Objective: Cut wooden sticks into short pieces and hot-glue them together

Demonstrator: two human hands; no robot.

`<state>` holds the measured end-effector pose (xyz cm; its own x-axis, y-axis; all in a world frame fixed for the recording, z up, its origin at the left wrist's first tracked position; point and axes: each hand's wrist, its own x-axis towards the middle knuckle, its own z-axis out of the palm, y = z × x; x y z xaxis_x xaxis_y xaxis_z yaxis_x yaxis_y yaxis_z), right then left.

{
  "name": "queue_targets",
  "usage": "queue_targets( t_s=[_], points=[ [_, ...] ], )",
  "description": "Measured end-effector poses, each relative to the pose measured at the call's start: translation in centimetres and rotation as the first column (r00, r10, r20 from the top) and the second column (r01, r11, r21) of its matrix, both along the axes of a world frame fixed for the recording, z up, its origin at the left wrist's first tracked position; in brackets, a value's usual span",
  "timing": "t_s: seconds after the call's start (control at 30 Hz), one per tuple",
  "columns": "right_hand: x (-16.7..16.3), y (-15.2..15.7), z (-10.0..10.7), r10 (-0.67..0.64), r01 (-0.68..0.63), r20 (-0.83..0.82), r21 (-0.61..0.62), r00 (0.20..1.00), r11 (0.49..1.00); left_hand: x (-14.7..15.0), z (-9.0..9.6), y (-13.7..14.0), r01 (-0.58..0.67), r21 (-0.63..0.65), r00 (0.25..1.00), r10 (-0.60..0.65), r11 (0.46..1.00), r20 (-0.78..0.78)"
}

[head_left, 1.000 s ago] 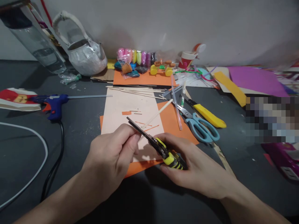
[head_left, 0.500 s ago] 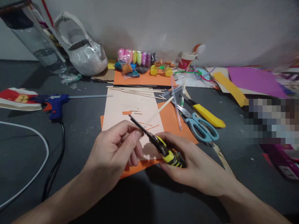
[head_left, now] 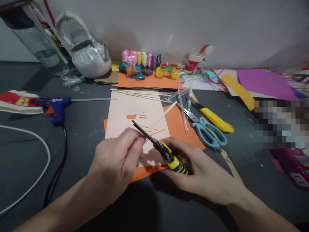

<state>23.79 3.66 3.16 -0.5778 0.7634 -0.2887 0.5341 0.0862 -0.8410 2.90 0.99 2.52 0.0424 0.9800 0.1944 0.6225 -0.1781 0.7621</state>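
My left hand [head_left: 119,154] is closed, pinching the near end of a thin wooden stick [head_left: 162,116]. The stick slants up to the right, crossing the dark jaws of a cutting tool with yellow-and-black handles, which look like snips [head_left: 166,151]. My right hand [head_left: 198,170] is wrapped around those handles. Whether the jaws bite into the stick cannot be made out. Below both hands lies a pale sheet of paper [head_left: 120,106] on orange paper [head_left: 183,129]. Short stick pieces [head_left: 143,117] and an orange paper scrap [head_left: 131,117] rest on the pale sheet.
Light-blue-handled scissors [head_left: 210,132] and a yellow utility knife [head_left: 217,120] lie to the right. A blue glue gun [head_left: 58,109] sits left with its cable. Several wooden sticks [head_left: 142,93], bagged coloured clay [head_left: 140,62], a kettle [head_left: 90,59] and a water bottle [head_left: 45,48] are behind.
My left hand has turned slightly and its fingers have curled in more. The stick has shifted a little down and left across the jaws. My right hand stays nearly still.
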Motion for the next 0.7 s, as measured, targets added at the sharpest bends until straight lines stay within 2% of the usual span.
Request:
queue_targets(
  t_s=[0.13,0.23,0.3,0.37,0.47,0.57,0.63,0.7],
  points=[
    [0.3,-0.2,0.0,0.013,-0.013,0.008,0.000,1.000,1.000,0.4,0.3,-0.1,0.031,-0.211,0.951,0.036,0.977,0.307],
    [0.4,-0.3,0.1,0.020,-0.020,0.011,0.018,1.000,1.000,0.7,0.4,0.0,0.066,-0.277,0.881,0.074,0.959,0.467],
    [0.4,-0.3,0.0,0.019,-0.020,0.010,0.027,1.000,0.999,0.6,0.2,0.1,0.085,-0.286,0.865,0.072,0.955,0.497],
    [0.2,-0.3,0.0,0.005,-0.005,0.002,0.034,1.000,0.999,0.4,0.1,0.2,0.089,-0.262,0.902,0.033,0.961,0.430],
    [-0.1,0.0,0.0,-0.022,0.022,-0.005,0.048,1.000,0.999,-0.2,0.1,0.4,0.040,-0.088,0.994,-0.031,0.995,0.103],
    [-0.2,0.1,0.1,-0.014,0.014,-0.001,0.035,1.000,0.999,-0.5,0.1,0.5,0.047,0.119,0.975,-0.020,0.992,-0.220],
    [-0.1,0.2,0.2,-0.007,0.007,0.004,0.023,1.000,1.000,-0.5,0.1,0.5,0.072,0.151,0.960,-0.028,0.986,-0.278],
    [0.0,0.1,0.2,-0.009,0.009,0.012,0.022,1.000,1.000,-0.3,0.0,0.4,0.074,0.120,0.972,-0.045,0.990,-0.231]
  ],
)
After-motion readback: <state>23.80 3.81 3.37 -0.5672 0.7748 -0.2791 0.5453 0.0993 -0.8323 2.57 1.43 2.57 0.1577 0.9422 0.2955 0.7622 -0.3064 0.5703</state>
